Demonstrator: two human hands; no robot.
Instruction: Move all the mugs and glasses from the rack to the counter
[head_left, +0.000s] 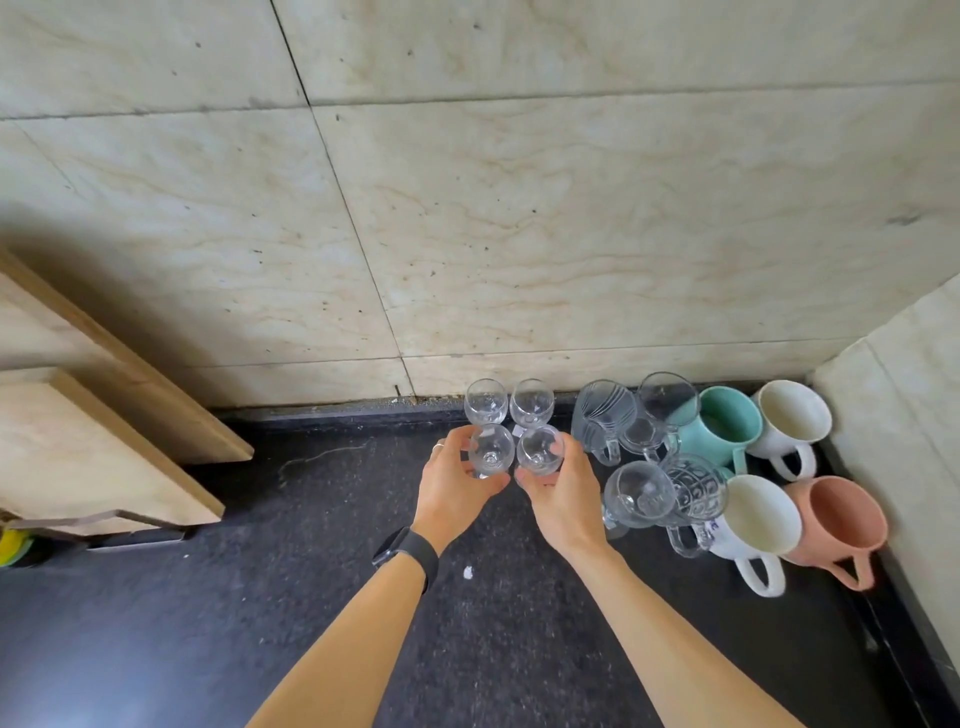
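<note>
- Near the back wall, over the dark surface (311, 519), both my hands are occupied: my left hand (457, 488) grips the left glass (491, 448) and my right hand (563, 493) grips the right glass (540, 448), both small and stemmed.
- My fingers (449, 441) curl round each bowl from its outer side, with the thumbs on the side nearest me.
- Both glasses are upright, rims toward my face and stems pointing down. I cannot tell whether their feet touch the surface.
- They sit just beside each other between my palms, directly in front of the back pair of glasses (485, 400) by the wall.
- To the right of my right hand stand the glass mugs (639, 491), the closest one near my wrist, with the ceramic mugs (761, 514) beyond them toward the corner.
- I judge the coming move depends on that upright axis: lower each glass straight down, then open each hand outward and draw it back toward me, because there is glass ahead and between.
- My right hand has less room to open.
- The rack is out of view, so I cannot tell what remains on it.
</note>
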